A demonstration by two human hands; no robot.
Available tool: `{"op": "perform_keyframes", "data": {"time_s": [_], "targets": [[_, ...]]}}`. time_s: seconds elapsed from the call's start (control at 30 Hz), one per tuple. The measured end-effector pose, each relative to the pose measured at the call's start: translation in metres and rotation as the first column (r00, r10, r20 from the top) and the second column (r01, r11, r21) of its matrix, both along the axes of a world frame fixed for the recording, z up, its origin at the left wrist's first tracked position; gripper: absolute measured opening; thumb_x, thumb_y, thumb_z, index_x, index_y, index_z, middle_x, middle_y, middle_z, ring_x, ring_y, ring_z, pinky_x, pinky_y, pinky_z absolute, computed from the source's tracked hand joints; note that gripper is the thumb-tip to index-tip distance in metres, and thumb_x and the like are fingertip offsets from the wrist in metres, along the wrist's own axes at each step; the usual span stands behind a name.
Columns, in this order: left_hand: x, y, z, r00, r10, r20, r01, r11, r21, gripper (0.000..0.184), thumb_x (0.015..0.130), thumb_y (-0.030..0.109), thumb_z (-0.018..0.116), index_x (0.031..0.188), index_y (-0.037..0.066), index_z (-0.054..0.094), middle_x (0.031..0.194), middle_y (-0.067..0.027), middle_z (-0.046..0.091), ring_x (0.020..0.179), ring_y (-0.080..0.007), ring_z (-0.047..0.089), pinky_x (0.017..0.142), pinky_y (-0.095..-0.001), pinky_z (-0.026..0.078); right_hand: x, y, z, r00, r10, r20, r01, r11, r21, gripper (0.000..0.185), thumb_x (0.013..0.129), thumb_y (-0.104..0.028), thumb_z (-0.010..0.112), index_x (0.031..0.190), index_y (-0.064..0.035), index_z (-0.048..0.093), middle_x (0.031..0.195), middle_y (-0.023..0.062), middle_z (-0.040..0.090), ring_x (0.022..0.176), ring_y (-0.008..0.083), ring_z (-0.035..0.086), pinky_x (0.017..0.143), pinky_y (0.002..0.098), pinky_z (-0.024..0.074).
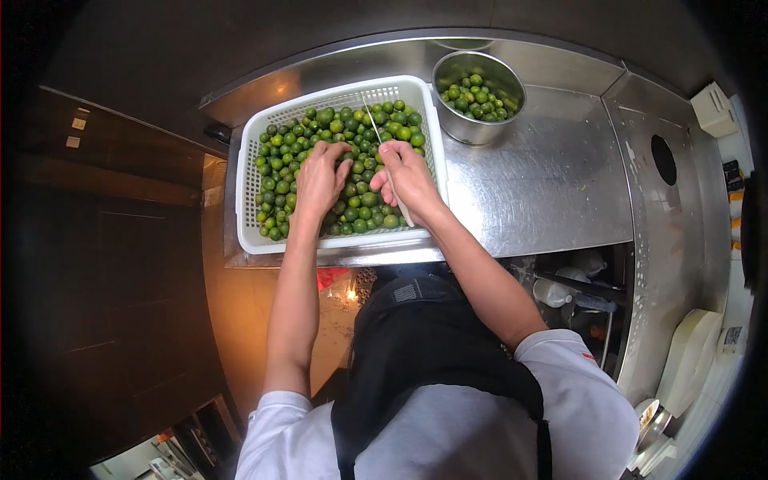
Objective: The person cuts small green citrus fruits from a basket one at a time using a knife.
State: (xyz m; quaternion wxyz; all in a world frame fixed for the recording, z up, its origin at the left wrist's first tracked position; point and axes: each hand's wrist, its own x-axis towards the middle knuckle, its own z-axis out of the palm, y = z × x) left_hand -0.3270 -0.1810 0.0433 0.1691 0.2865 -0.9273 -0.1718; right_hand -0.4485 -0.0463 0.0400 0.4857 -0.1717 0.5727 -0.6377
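Observation:
Small green limes [280,184] fill much of a white perforated plastic basket [247,172]. My left hand [322,178] reaches down onto the limes near the middle of the basket. Its thumb and fingers are apart, and I see no lime gripped between them. To its right, my right hand [408,178] is closed around a knife [371,120]. The thin blade points away from me over the limes, and the pale handle sticks out below the palm. A round steel pot [475,132] beside the basket holds more limes, whose cut or whole state is too small to tell.
Basket and pot stand on a stainless steel counter [544,184] with a raised back edge. At the right is a steel surface with a dark round hole [663,159]. Under the counter, a shelf holds white plastic bottles [552,293].

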Motion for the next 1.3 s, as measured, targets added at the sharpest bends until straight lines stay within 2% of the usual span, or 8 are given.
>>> {"op": "perform_keyframes", "data": {"time_s": [0.1,0.2,0.33,0.37,0.5,0.6,0.83,1.3], "targets": [[0.006,-0.009,-0.012,0.958,0.138,-0.25,-0.049,0.942,0.332,0.026,0.091,0.008,0.054,0.115,0.002,0.061,0.091,-0.0107,0.06,0.074,-0.016,0.06,0.064,-0.0312,0.051,0.0,0.0,0.002,0.999,0.018,-0.031,-0.018,1.0,0.007,0.042,0.102,-0.034,0.044,0.128,-0.0003,0.044,0.071,0.0083,0.06,0.046,0.0086,0.048,0.041,0.0224,0.0374],[0.015,0.0,-0.003,0.734,0.533,-0.42,0.306,0.294,0.906,0.035,0.093,0.009,0.048,0.128,0.002,0.051,0.092,-0.0098,0.06,0.075,-0.0142,0.058,0.061,-0.0274,0.05,0.002,0.001,0.004,0.994,0.037,-0.098,-0.039,0.999,-0.019,0.04,0.101,-0.031,0.046,0.128,-0.0007,0.046,0.069,0.0075,0.06,0.047,0.0084,0.05,0.042,0.0228,0.038],[0.023,0.011,0.002,0.71,0.59,-0.383,0.486,-0.017,0.874,0.041,0.098,0.013,0.047,0.137,0.002,0.041,0.098,-0.0118,0.061,0.081,-0.0147,0.057,0.063,-0.0255,0.049,0.01,0.001,0.003,0.904,0.045,-0.426,-0.073,0.996,-0.05,0.039,0.099,-0.028,0.051,0.127,-0.0013,0.048,0.065,0.0057,0.062,0.05,0.0109,0.055,0.046,0.0273,0.0422],[0.025,0.013,0.003,0.698,0.612,-0.373,0.515,-0.066,0.855,0.041,0.099,0.014,0.049,0.137,0.001,0.04,0.101,-0.0129,0.062,0.082,-0.0149,0.057,0.063,-0.0245,0.049,0.012,0.001,0.002,0.87,0.042,-0.491,-0.085,0.994,-0.064,0.038,0.098,-0.027,0.052,0.126,-0.0017,0.048,0.066,0.0087,0.064,0.056,0.0181,0.058,0.052,0.0321,0.0445],[0.029,0.021,-0.005,0.7,0.559,-0.444,0.524,0.022,0.852,0.035,0.099,0.012,0.052,0.131,-0.001,0.045,0.108,-0.0121,0.063,0.085,-0.0129,0.059,0.064,-0.0231,0.05,0.016,0.005,0.006,0.757,0.052,-0.652,-0.146,0.985,-0.091,0.035,0.093,-0.021,0.056,0.123,-0.0036,0.051,0.073,0.0216,0.067,0.078,0.0453,0.065,0.07,0.0499,0.0507],[0.026,0.034,0.005,0.746,0.509,-0.429,0.413,0.152,0.898,0.031,0.1,0.012,0.052,0.128,-0.001,0.048,0.107,-0.0104,0.063,0.086,-0.0127,0.061,0.067,-0.023,0.052,0.021,0.004,0.006,0.702,-0.08,-0.708,-0.15,0.955,-0.256,0.036,0.092,-0.02,0.057,0.123,-0.0033,0.05,0.073,0.0225,0.066,0.075,0.0448,0.066,0.067,0.0505,0.0505],[0.026,0.041,-0.004,0.719,0.526,-0.455,0.319,0.331,0.888,0.029,0.099,0.009,0.054,0.124,-0.005,0.054,0.105,-0.0079,0.063,0.089,-0.0118,0.062,0.078,-0.0253,0.054,0.02,0.007,0.007,0.686,0.045,-0.727,-0.202,0.971,-0.13,0.032,0.094,-0.019,0.057,0.122,-0.0064,0.053,0.059,0.0161,0.059,0.058,0.0345,0.064,0.055,0.0425,0.0462],[0.032,0.049,-0.007,0.658,0.561,-0.503,0.324,0.392,0.861,0.027,0.097,0.011,0.059,0.12,-0.004,0.058,0.104,-0.0074,0.065,0.088,-0.0102,0.063,0.078,-0.0232,0.055,0.02,0.007,0.005,0.665,0.07,-0.744,-0.248,0.96,-0.131,0.027,0.095,-0.019,0.055,0.119,-0.0054,0.054,0.063,0.0166,0.061,0.06,0.0325,0.065,0.057,0.0419,0.0481]]}}
